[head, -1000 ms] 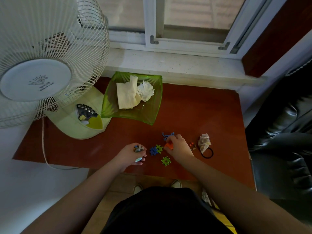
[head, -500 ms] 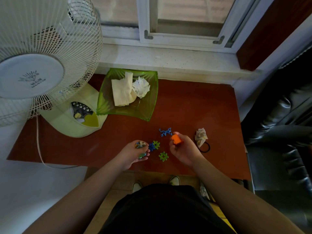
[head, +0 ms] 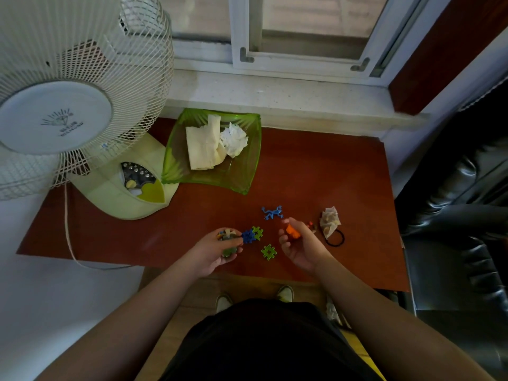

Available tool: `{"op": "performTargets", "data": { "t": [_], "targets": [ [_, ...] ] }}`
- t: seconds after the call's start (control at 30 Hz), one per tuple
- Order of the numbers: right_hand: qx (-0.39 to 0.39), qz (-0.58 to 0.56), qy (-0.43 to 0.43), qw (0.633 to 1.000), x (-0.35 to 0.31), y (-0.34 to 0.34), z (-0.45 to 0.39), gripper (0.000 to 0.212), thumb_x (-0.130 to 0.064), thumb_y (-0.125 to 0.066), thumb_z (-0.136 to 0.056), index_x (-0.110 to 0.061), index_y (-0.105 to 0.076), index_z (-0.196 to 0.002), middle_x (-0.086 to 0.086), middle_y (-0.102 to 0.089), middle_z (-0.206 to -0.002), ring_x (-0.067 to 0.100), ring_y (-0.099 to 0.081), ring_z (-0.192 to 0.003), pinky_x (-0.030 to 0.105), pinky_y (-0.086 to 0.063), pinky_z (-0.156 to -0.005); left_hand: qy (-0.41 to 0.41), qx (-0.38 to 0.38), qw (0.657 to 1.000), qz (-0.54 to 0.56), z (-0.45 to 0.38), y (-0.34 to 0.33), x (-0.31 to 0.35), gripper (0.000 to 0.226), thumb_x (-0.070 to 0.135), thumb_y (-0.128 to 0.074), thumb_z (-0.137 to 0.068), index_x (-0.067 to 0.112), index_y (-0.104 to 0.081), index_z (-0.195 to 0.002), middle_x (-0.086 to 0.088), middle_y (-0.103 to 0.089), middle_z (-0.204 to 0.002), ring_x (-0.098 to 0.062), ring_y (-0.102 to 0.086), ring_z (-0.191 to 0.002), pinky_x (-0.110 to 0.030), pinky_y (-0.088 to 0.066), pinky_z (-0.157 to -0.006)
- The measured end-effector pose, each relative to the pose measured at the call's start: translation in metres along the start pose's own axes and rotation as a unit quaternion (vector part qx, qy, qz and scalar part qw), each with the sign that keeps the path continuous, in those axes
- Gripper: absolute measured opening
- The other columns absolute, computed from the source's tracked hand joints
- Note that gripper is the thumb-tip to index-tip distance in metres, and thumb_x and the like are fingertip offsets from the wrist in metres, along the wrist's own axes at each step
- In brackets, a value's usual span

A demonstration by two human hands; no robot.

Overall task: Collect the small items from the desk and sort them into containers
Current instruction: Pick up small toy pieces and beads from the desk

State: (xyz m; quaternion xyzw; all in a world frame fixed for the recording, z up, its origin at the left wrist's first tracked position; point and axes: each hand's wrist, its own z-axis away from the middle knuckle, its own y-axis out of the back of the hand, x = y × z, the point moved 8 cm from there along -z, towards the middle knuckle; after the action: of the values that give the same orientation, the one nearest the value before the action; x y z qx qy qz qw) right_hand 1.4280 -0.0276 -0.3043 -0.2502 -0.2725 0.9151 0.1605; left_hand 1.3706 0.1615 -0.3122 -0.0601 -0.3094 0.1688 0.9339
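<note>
My left hand (head: 217,250) is cupped around several small toy pieces (head: 227,235) near the desk's front edge. My right hand (head: 301,243) is turned palm up and holds an orange piece (head: 292,231) in its fingers. Between the two hands lie a blue and green joined connector pair (head: 252,234) and a single green connector (head: 268,251). A blue lizard toy (head: 272,212) lies just beyond my right hand. A green glass dish (head: 242,177) with folded and crumpled tissue stands at the back of the desk.
A white table fan (head: 68,105) with its base (head: 123,199) fills the desk's left side, its cord hanging off the front. A small packet (head: 329,221), a black hair band (head: 336,240) and tiny red bits (head: 310,224) lie right of my hand. A black chair (head: 453,215) stands to the right.
My right hand lifted the orange piece off the desk and turned palm up, drawing back toward me. My left hand stayed cupped on its pieces.
</note>
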Motion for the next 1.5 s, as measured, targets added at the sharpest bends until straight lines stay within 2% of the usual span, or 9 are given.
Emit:
{"op": "performTargets", "data": {
  "t": [0.27, 0.37, 0.5, 0.67, 0.8, 1.03, 1.23, 1.33, 1.5],
  "targets": [
    [0.055, 0.041, 0.010, 0.998, 0.008, 0.012, -0.001, 0.005, -0.009, -0.058, -0.093, -0.009, -0.058, -0.088, 0.008, -0.055, -0.082, 0.010, -0.060, -0.060, 0.017, -0.055, -0.054, -0.006, -0.018, 0.990, 0.137, -0.001, -0.002, 0.002, 0.015, 0.002, -0.051, -0.096, 0.004, -0.060, -0.108, -0.015, -0.058, -0.103, -0.025, -0.061, -0.095, -0.031, -0.054, -0.080],
    [0.064, 0.044, 0.010, 0.997, 0.011, 0.010, -0.002, 0.006, -0.011, -0.057, -0.094, -0.006, -0.060, -0.094, 0.011, -0.056, -0.088, 0.014, -0.060, -0.071, 0.019, -0.057, -0.058, -0.007, -0.016, 0.984, 0.175, 0.001, 0.001, 0.003, 0.020, 0.000, -0.047, -0.097, 0.004, -0.059, -0.112, -0.017, -0.049, -0.112, -0.029, -0.053, -0.109, -0.033, -0.057, -0.085],
    [0.066, 0.065, 0.004, 0.996, 0.016, -0.001, 0.000, 0.010, -0.013, -0.055, -0.095, -0.006, -0.061, -0.099, 0.011, -0.056, -0.085, 0.014, -0.055, -0.068, 0.018, -0.053, -0.052, -0.012, -0.021, 0.977, 0.214, 0.005, 0.008, 0.003, 0.025, 0.003, -0.046, -0.099, 0.004, -0.057, -0.121, -0.015, -0.045, -0.120, -0.031, -0.049, -0.120, -0.038, -0.053, -0.091],
    [0.059, 0.088, -0.010, 0.994, 0.026, -0.022, -0.003, 0.010, -0.016, -0.056, -0.094, -0.008, -0.059, -0.100, 0.007, -0.052, -0.078, 0.012, -0.050, -0.059, 0.018, -0.045, -0.045, -0.016, -0.026, 0.965, 0.262, 0.014, 0.027, -0.003, 0.030, 0.000, -0.049, -0.096, 0.008, -0.050, -0.126, -0.019, -0.044, -0.128, -0.035, -0.052, -0.115, -0.043, -0.058, -0.082],
    [0.057, 0.106, -0.018, 0.993, 0.035, -0.040, -0.007, 0.013, -0.019, -0.059, -0.093, -0.008, -0.060, -0.101, 0.006, -0.055, -0.072, 0.011, -0.048, -0.054, 0.019, -0.040, -0.042, -0.032, -0.014, 0.980, 0.198, 0.024, 0.047, -0.007, 0.032, 0.004, -0.051, -0.095, 0.011, -0.047, -0.126, -0.020, -0.056, -0.121, -0.033, -0.065, -0.099, -0.042, -0.061, -0.072],
    [0.038, 0.128, -0.004, 0.991, 0.049, -0.067, -0.009, 0.019, -0.027, -0.056, -0.094, -0.013, -0.064, -0.104, 0.006, -0.067, -0.085, 0.015, -0.063, -0.074, 0.026, -0.049, -0.061, -0.040, -0.002, 0.985, 0.169, 0.040, 0.090, -0.016, 0.021, 0.010, -0.055, -0.094, 0.011, -0.054, -0.116, -0.018, -0.064, -0.116, -0.028, -0.068, -0.100, -0.037, -0.058, -0.073],
    [0.024, 0.081, -0.016, 0.996, 0.074, -0.086, -0.016, 0.015, -0.015, -0.051, -0.094, -0.008, -0.060, -0.104, 0.012, -0.060, -0.090, 0.017, -0.056, -0.071, 0.022, -0.051, -0.051, -0.055, 0.008, 0.980, 0.191, 0.047, 0.118, -0.017, 0.018, 0.006, -0.054, -0.095, 0.008, -0.054, -0.113, -0.018, -0.061, -0.113, -0.031, -0.065, -0.099, -0.038, -0.054, -0.084],
    [0.033, 0.050, -0.012, 0.998, 0.081, -0.090, -0.018, 0.010, -0.009, -0.046, -0.095, -0.007, -0.055, -0.099, 0.012, -0.054, -0.088, 0.016, -0.051, -0.071, 0.017, -0.043, -0.043, -0.055, 0.009, 0.978, 0.201, 0.046, 0.129, -0.017, 0.023, 0.005, -0.055, -0.093, 0.007, -0.053, -0.116, -0.020, -0.059, -0.115, -0.032, -0.065, -0.099, -0.037, -0.055, -0.079],
    [0.066, 0.035, -0.017, 0.997, 0.083, -0.072, -0.017, 0.011, -0.019, -0.061, -0.092, -0.012, -0.052, -0.090, 0.003, -0.049, -0.073, 0.009, -0.046, -0.057, 0.015, -0.028, -0.035, -0.044, -0.005, 0.977, 0.206, 0.041, 0.129, -0.017, 0.033, 0.004, -0.058, -0.090, 0.008, -0.051, -0.122, -0.022, -0.055, -0.123, -0.034, -0.064, -0.102, -0.036, -0.057, -0.072]
  ]
}}
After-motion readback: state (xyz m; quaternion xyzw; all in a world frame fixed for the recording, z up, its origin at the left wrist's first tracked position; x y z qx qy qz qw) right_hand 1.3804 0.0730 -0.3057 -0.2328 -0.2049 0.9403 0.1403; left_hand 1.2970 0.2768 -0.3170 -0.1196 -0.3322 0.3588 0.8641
